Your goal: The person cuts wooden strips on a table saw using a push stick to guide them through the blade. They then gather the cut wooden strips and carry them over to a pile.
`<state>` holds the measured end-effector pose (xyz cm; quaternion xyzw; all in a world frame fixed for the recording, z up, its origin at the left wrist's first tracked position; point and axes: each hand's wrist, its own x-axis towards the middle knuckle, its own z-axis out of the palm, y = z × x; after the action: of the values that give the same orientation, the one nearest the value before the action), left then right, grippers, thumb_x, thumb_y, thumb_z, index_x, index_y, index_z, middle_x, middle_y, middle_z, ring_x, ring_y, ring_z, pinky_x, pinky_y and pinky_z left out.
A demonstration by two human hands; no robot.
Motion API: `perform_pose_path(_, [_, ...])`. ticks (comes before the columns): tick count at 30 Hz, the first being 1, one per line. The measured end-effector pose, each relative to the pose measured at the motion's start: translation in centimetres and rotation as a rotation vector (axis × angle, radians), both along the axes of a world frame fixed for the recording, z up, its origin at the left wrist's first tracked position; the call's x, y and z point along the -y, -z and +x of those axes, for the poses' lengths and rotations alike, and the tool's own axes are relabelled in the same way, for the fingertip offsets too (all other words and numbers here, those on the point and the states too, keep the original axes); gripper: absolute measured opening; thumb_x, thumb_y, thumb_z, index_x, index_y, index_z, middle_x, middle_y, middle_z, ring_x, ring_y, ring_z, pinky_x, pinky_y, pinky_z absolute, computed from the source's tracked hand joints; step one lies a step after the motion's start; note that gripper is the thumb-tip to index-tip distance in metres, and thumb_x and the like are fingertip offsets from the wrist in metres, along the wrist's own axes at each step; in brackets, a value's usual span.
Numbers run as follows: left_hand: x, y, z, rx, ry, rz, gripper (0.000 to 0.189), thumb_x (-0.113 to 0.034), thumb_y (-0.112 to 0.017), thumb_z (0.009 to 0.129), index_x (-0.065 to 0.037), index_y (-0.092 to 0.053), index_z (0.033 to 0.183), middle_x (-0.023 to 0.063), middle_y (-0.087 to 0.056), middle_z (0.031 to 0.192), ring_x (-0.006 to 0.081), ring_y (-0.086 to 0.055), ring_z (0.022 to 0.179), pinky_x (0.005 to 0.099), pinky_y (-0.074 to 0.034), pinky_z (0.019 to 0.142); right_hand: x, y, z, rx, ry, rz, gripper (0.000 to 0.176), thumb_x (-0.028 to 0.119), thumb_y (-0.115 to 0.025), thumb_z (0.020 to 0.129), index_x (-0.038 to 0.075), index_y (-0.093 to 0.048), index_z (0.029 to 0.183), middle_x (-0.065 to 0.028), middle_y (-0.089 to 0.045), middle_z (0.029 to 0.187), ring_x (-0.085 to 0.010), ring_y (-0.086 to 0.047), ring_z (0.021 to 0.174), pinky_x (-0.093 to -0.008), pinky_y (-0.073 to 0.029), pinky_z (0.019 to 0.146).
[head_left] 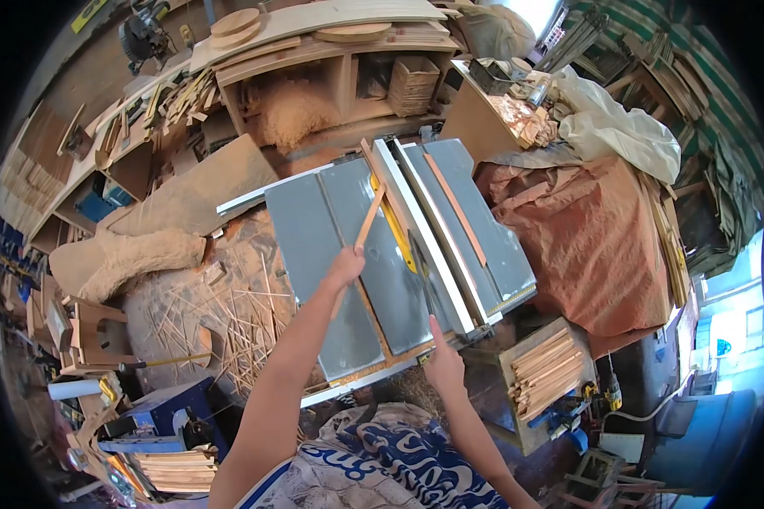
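Below me stands a table saw with a grey top (301,225) and a long pale fence (424,237). My left hand (346,265) is closed round a thin wooden strip (370,217), whose far end reaches toward the yellow blade guard piece (392,225). Near the front edge of the saw, my right hand (443,363) is closed on a dark thin stick (427,297), which points forward beside the fence. Another reddish strip (455,209) lies on the grey top right of the fence.
Cut strips are stacked on a small stand (547,373) at the right front. Scrap strips (238,339) litter the floor at left. A reddish-brown cover (586,246) drapes over something at right. Behind the saw is a wooden bench (348,59) with sawdust beneath.
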<state>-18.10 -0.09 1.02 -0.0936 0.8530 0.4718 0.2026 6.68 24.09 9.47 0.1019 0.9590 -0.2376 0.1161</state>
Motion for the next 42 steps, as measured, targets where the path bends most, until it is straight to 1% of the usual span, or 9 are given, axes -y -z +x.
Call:
perform_pose_path(12, [0.7, 0.8, -10.4, -0.049, -0.229, -0.006, 0.051, -0.043, -0.045, 0.108, 0.004, -0.064, 0.115, 0.029, -0.072, 0.1, 0.044, -0.072, 0.085, 0.0523, -0.056, 0.081, 0.9, -2.0, -12.1, 0.063, -0.08, -0.047, 0.101, 0.003, -0.068, 0.083, 0.035, -0.022, 0.167, -0.0267, -0.071, 0.096, -0.0467, -0.07, 0.09, -0.0548, -0.055, 0.083])
perform_pose_path(19, [-2.1, 0.9, -26.3, -0.385, -0.46, -0.106, 0.054, -0.049, -0.067, 0.095, 0.001, -0.065, 0.113, 0.0283, -0.073, 0.11, 0.0448, -0.069, 0.111, 0.0527, -0.053, 0.095, 0.3, -2.9, -16.9, 0.074, -0.119, -0.061, 0.09, 0.0, -0.057, 0.086, 0.033, -0.029, 0.165, -0.0283, -0.071, 0.093, -0.048, -0.069, 0.088, -0.0568, -0.053, 0.079])
perform_pose_path(26, [-4.0, 6.8, -39.9, -0.209, -0.502, -0.175, 0.052, -0.044, -0.072, 0.091, 0.0, -0.065, 0.117, 0.0251, -0.073, 0.117, 0.0422, -0.07, 0.114, 0.0516, -0.054, 0.097, -1.3, -2.8, -20.2, 0.085, -0.176, -0.042, 0.095, 0.001, -0.06, 0.085, 0.034, -0.024, 0.167, -0.0245, -0.07, 0.089, -0.0449, -0.069, 0.077, -0.0563, -0.055, 0.07])
perform_pose_path(32, [0.6, 2.2, -36.8, -0.378, -0.711, -0.351, 0.037, -0.03, -0.071, 0.089, -0.005, -0.066, 0.116, 0.0254, -0.074, 0.112, 0.0434, -0.072, 0.107, 0.0522, -0.056, 0.093, -4.0, -5.1, -15.8, 0.048, -0.378, -0.139, 0.092, 0.005, -0.064, 0.082, 0.038, -0.035, 0.163, -0.017, -0.067, 0.09, -0.0418, -0.068, 0.067, -0.0519, -0.057, 0.062])
perform_pose_path(34, [7.5, 3.0, -35.3, -0.601, -0.725, -0.346, 0.028, -0.023, -0.072, 0.089, -0.001, -0.063, 0.104, 0.0181, -0.073, 0.091, 0.0352, -0.073, 0.088, 0.0469, -0.057, 0.079, -5.7, -5.2, -11.7, 0.052, -0.379, -0.192, 0.089, 0.005, -0.064, 0.082, 0.037, -0.038, 0.162, -0.0163, -0.067, 0.09, -0.0417, -0.068, 0.068, -0.0511, -0.057, 0.062])
perform_pose_path(36, [16.8, 3.8, -33.3, -0.554, -0.788, -0.015, 0.021, -0.018, -0.068, 0.094, -0.002, -0.061, 0.105, 0.0084, -0.068, 0.087, 0.024, -0.067, 0.079, 0.0412, -0.055, 0.073, -7.2, -5.4, -7.3, 0.052, -0.385, -0.238, 0.087, 0.005, -0.064, 0.082, 0.036, -0.041, 0.16, -0.0156, -0.068, 0.091, -0.0415, -0.068, 0.07, -0.0503, -0.057, 0.062])
perform_pose_path(38, [22.5, 0.5, -26.6, -0.741, -0.782, 0.182, 0.02, -0.016, -0.068, 0.095, -0.002, -0.064, 0.108, 0.0067, -0.069, 0.09, 0.0201, -0.068, 0.082, 0.0362, -0.055, 0.073, -8.2, -5.2, -3.0, 0.049, -0.224, -0.177, 0.084, 0.005, -0.063, 0.083, 0.034, -0.043, 0.159, -0.0147, -0.069, 0.095, -0.042, -0.068, 0.076, -0.0503, -0.057, 0.068])
perform_pose_path(40, [25.3, -3.5, -18.0, -0.945, -0.835, 0.085, 0.013, -0.007, -0.067, 0.095, -0.002, -0.062, 0.107, 0.0008, -0.063, 0.088, 0.0143, -0.062, 0.077, 0.0324, -0.051, 0.067, -9.4, -5.0, 0.6, 0.039, -0.167, -0.152, 0.083, 0.003, -0.062, 0.083, 0.029, -0.044, 0.159, -0.0179, -0.069, 0.096, -0.043, -0.068, 0.08, -0.0509, -0.057, 0.071])
perform_pose_path(42, [30.4, -3.4, -8.1, -0.884, -0.828, 0.243, 0.014, -0.006, -0.068, 0.096, -0.004, -0.059, 0.107, 0.0001, -0.057, 0.083, 0.0118, -0.058, 0.071, 0.0291, -0.046, 0.061, -8.5, -4.1, 3.4, 0.03, -0.122, -0.132, 0.081, 0.001, -0.061, 0.084, 0.025, -0.044, 0.159, -0.0212, -0.069, 0.097, -0.044, -0.069, 0.083, -0.0514, -0.056, 0.074])
